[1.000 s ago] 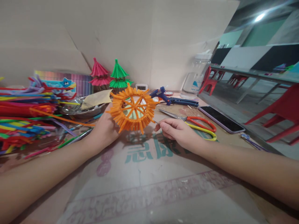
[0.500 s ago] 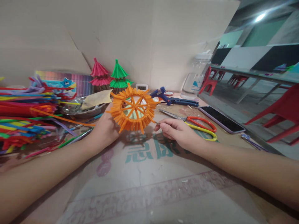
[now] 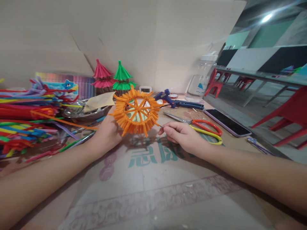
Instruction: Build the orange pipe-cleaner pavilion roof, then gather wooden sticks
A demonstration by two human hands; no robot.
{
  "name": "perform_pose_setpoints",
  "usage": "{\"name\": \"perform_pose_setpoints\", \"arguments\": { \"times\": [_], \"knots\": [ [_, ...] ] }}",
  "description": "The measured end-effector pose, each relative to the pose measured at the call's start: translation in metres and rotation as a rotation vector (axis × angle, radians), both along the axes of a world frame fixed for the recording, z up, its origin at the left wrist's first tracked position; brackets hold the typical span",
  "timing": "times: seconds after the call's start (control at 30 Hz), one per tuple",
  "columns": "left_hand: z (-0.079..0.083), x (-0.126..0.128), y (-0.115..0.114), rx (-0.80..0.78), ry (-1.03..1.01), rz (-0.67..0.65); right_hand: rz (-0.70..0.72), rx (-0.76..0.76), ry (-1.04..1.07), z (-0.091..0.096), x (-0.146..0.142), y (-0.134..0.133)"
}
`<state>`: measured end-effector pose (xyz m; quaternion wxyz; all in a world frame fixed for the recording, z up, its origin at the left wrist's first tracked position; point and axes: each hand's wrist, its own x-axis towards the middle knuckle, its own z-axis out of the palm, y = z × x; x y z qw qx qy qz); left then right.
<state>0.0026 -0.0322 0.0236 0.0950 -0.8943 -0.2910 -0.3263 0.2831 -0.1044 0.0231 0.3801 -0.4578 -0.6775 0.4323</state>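
Observation:
An orange wheel made of pipe cleaners (image 3: 137,110), with spokes and a spiky rim, is held up above the work surface. My left hand (image 3: 109,131) grips it from behind at its left side; most of those fingers are hidden by the wheel. At the lower right of the rim, my right hand (image 3: 179,134) is closed in a pinch on a thin dark stem (image 3: 160,126) that meets an orange spike. What kind of thing the stem is, I cannot make out. Just beyond the right hand lie scissors (image 3: 207,125) with red and yellow handles.
Bundled pipe cleaners (image 3: 26,111) crowd the left, near a metal bowl (image 3: 96,113). At the back stand a pink tree (image 3: 102,75), a green tree (image 3: 121,76) and a small clock (image 3: 145,89). A blue glue gun (image 3: 165,97), bottle (image 3: 199,80) and phone (image 3: 226,123) are to the right.

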Motion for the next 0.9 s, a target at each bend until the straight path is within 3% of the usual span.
{"name": "perform_pose_setpoints", "arguments": {
  "times": [0.33, 0.63, 0.9],
  "knots": [
    [0.0044, 0.0043, -0.0036, -0.096, -0.037, 0.004, 0.024, 0.002, 0.031, 0.0020, 0.0003, -0.0018],
    [0.0019, 0.0034, -0.0032, -0.012, -0.018, -0.036, 0.014, 0.006, 0.010, 0.0019, 0.0002, -0.0012],
    [0.0067, 0.0054, -0.0062, -0.111, -0.019, 0.014, 0.024, -0.007, 0.018, 0.0016, 0.0000, -0.0004]
  ]
}}
